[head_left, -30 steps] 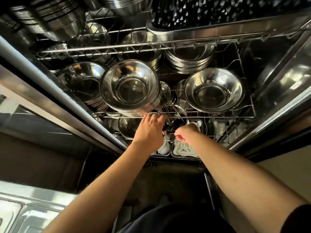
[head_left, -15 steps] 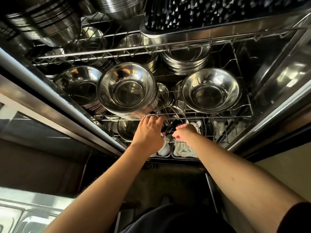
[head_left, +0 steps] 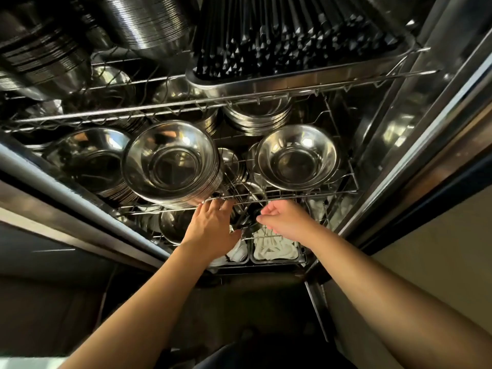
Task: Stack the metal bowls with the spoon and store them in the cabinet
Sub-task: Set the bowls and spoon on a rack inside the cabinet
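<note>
Head view | we find bowl stack (head_left: 170, 166) on wire shelf (head_left: 279, 194), 11 o'clock of left hand (head_left: 210, 227), grip released | right hand (head_left: 286, 222) clenched, contents indiscernible | risk: nudged stack slides off.

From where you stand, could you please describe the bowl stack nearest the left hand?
Find the middle wire shelf of the cabinet. Three bowl stacks line its front; take the centre stack, just above the left hand. It tilts forward and overlaps the dimmer stack beside it.
</note>
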Motion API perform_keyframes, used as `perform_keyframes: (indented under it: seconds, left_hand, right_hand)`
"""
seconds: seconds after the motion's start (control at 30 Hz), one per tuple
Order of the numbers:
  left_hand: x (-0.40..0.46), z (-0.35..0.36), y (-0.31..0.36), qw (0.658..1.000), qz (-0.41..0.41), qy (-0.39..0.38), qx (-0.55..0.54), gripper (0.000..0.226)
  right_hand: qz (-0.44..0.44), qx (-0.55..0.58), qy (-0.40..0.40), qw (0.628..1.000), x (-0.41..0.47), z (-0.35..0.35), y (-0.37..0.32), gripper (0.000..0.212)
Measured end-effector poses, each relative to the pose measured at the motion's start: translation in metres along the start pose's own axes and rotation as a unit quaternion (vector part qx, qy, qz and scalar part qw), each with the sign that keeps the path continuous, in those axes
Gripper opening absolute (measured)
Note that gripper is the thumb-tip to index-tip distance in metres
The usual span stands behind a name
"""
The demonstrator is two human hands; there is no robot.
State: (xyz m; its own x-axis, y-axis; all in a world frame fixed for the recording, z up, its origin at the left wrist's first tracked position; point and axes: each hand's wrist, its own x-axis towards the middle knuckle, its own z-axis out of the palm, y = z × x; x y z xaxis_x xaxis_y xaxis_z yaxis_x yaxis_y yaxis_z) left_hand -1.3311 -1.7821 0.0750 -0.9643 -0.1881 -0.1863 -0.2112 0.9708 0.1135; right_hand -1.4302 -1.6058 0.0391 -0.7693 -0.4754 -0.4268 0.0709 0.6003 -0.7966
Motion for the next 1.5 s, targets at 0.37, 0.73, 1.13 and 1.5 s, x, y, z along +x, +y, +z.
perform_keyframes:
  seconds: [0.37, 0.73, 1.13, 1.5]
  left_hand:
    - [0.029, -0.041, 0.042, 0.990, 0.059, 0.056, -0.111, 0.069]
    - [0.072, -0.041, 0.066, 0.992, 0.103, 0.033, -0.070, 0.092]
    - [0.065, -0.016, 0.049, 0.993, 0.093, 0.016, -0.064, 0.097]
    - [0.045, -0.014, 0.035, 0.997, 0.032, 0.025, -0.072, 0.108]
  right_hand:
    - [-0.121, -0.121, 0.184, 0.968, -0.056, -0.075, -0.024, 0.014]
    - [0.012, -0.276, 0.217, 0.936, -0.027, -0.104, -0.032, 0.091]
    - [0.006, -0.287, 0.185, 0.940, -0.021, -0.087, -0.024, 0.093]
    - [-0.021, -0.295, 0.162, 0.941, -0.018, -0.060, -0.034, 0.093]
